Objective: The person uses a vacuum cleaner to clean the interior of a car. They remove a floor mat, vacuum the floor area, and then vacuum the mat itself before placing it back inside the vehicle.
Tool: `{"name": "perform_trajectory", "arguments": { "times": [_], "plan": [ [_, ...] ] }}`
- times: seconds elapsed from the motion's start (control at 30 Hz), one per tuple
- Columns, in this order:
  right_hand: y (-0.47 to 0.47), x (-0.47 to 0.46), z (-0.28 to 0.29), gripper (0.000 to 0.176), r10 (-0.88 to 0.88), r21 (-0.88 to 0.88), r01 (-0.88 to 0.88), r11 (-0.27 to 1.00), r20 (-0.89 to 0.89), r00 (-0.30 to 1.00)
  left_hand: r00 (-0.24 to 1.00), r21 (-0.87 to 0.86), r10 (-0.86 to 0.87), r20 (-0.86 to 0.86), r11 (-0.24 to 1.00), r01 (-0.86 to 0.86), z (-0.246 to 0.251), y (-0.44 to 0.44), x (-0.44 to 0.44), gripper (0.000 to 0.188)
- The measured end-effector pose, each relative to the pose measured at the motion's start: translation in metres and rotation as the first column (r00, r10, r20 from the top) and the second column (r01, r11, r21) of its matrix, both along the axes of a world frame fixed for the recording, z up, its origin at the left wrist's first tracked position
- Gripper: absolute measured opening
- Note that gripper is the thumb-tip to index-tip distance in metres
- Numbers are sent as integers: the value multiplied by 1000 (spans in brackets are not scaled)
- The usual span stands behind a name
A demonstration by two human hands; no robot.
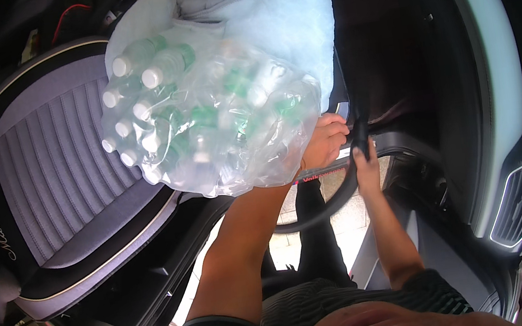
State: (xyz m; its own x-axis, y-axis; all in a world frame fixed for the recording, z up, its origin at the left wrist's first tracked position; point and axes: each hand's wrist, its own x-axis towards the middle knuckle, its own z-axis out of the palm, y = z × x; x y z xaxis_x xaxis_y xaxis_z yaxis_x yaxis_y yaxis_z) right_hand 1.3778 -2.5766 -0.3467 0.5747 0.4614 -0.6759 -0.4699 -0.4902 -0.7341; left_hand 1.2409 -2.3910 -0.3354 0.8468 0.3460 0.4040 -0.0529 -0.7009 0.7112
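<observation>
A clear plastic bag [236, 131] of bottles with white caps and green labels lies over pale blue padded fabric [293, 33] inside a car. My left hand [325, 141] is at the bag's lower right edge, its fingers curled; the bag partly covers the wrist, and whether the hand grips anything is unclear. My right hand [366, 165], just to the right, is closed around a black flexible hose [346, 196]. The hose curves down and left from this hand, passing in front of the dark-trousered legs.
A grey and black car seat [72, 169] with a ribbed cushion stands at the left. The door sill [322, 174] runs below my hands, with paving outside. At the right are the dashboard [499, 79] and an air vent [518, 203]; the open door [432, 239] is lower right.
</observation>
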Motion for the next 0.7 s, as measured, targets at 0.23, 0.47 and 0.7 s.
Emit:
{"name": "perform_trajectory", "arguments": {
  "times": [0.23,0.47,0.7],
  "plan": [
    [98,69,-71,39,48,212,142,967,-695,717,994,-81,110,30,991,-107,9,-3,2,37],
    [128,106,-85,48,121,366,223,904,-717,686,959,-395,276,-57,876,-276,55,10,-13,58],
    [159,108,-99,68,151,419,297,858,-759,633,953,-574,281,-109,765,-292,83,34,-24,45]
  ]
}}
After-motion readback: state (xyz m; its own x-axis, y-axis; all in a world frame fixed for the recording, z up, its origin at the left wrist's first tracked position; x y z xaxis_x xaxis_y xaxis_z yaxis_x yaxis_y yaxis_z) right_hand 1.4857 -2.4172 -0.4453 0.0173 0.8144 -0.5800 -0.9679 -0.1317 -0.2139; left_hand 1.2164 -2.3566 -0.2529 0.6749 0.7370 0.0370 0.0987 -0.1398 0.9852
